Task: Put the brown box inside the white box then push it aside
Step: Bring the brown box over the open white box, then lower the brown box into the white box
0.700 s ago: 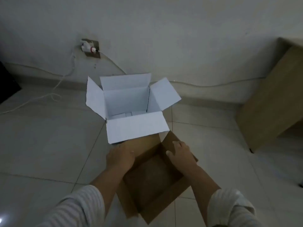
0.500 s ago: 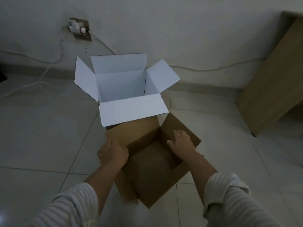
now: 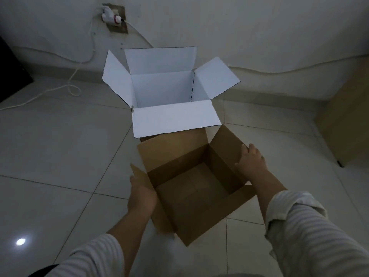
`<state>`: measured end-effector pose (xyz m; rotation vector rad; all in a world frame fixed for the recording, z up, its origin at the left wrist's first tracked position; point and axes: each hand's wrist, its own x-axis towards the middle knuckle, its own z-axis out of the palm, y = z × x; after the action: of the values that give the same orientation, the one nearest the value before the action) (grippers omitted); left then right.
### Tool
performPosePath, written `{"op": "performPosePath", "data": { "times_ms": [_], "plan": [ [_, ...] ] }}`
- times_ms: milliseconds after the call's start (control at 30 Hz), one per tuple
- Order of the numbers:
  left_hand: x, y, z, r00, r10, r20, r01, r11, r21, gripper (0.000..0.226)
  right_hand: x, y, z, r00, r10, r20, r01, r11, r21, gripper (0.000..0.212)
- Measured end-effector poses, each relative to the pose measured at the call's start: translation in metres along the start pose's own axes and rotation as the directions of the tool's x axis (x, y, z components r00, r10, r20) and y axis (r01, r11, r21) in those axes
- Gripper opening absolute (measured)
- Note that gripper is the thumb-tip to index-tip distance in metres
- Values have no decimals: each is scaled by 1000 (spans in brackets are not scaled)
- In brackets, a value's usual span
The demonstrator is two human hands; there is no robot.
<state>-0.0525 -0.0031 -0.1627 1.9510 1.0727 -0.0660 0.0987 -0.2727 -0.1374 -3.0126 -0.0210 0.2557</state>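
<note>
- Brown corrugated cardboard box (image 3: 196,184), open at the top with its flaps spread outward, is sitting just in front of a larger open white cardboard box (image 3: 165,90); the brown box's far flap is tucking under the white box's near flap.
- Left hand (image 3: 141,193) is pressing flat, fingers extended, against the brown box's left wall and flap, on the side away from the white box's right flap.
- Right hand (image 3: 250,161) is gripping the brown box's right flap, thumb inside the rim and fingers curled over the outside.
- Both hands are bracing the brown box between them, so the step in hand appears to be lifting it; whether it is clearing the pale tiled floor (image 3: 60,156) cannot be told.
- White box is standing against the wall, all four flaps open, its inside looking empty.
- Next move is likely calling for raising the brown box above the white box's near flap, then lowering it squarely into the opening.
</note>
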Motion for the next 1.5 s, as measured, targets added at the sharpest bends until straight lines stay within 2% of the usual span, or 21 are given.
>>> {"op": "performPosePath", "data": {
  "times_ms": [67, 200, 333, 433, 633, 767, 933, 1100, 1200, 1500],
  "plan": [
    [0, 4, 6, 999, 42, -20, -43, 999, -30, 72, 7, 3, 3, 1000, 8, 14, -8, 1000, -3, 65],
    [-2, 10, 12, 999, 37, -17, -37, 999, 1, 65, 12, 2, 5, 999, 27, -25, -27, 999, -18, 54],
    [-5, 11, 16, 998, 70, 6, -70, 997, 44, 67, 2, -6, 13, 996, 80, 45, -83, 994, 77, 35],
    [-8, 14, 15, 996, 88, 20, -89, 992, 88, 70, -13, -8, 15, 993, 80, 91, -86, 994, 64, 27],
    [-19, 22, 3, 983, 168, 77, -179, 966, 185, 59, -50, 11, 8, 990, 97, 100, -105, 991, 81, 21],
    [-29, 37, -3, 968, 216, 126, -239, 946, 220, 50, -70, 27, -12, 993, 101, 57, -106, 991, 87, 17],
    [-44, 67, -7, 947, 277, 165, -310, 924, 226, 49, -94, 36, -47, 990, 143, -12, -142, 987, 77, 18],
    [-48, 100, -24, 920, 351, 173, -385, 892, 237, 53, -104, 34, -86, 981, 171, -87, -161, 981, 111, 17],
    [-43, 125, -40, 905, 400, 144, -425, 865, 268, 47, -96, 22, -109, 977, 185, -104, -171, 977, 123, 18],
    [-39, 208, -105, 921, 377, 102, -388, 858, 337, 45, -63, -18, -181, 986, 155, -66, -134, 959, 250, 16]
  ]
}}
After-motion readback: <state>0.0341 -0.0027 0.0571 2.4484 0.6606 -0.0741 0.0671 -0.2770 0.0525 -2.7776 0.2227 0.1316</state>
